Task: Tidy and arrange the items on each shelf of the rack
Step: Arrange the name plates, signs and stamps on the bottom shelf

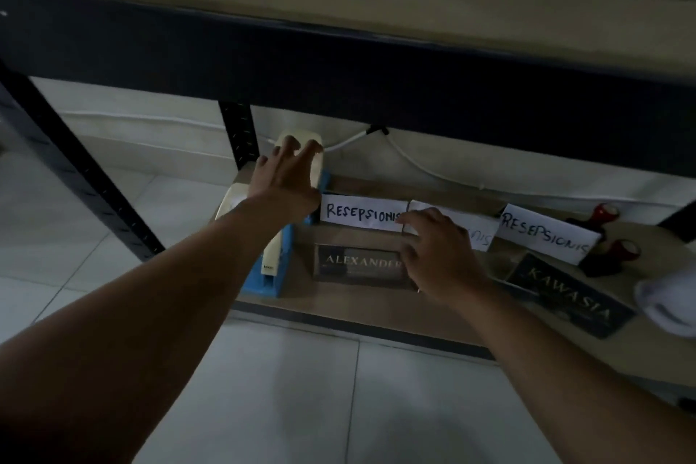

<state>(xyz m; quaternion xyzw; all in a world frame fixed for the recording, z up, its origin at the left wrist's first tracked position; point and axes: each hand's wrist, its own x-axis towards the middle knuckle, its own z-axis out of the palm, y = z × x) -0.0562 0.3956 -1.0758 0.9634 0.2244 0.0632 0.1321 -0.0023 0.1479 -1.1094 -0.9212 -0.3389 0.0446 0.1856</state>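
On the low shelf (339, 307) I see my left hand (286, 177) flat with spread fingers on the cream tape dispenser (297, 147) at far left, my right hand (433, 249) loosely released over the middle paper sign (478, 226), while the nameplates (357, 266) and stamps (606, 234) look unaligned.

"RESEPSIONIS" on two white paper cards (363, 213) (550, 235), "ALEXANDER" on a nameplate (361, 263), "KAWASIA" on a dark plaque (568, 294).
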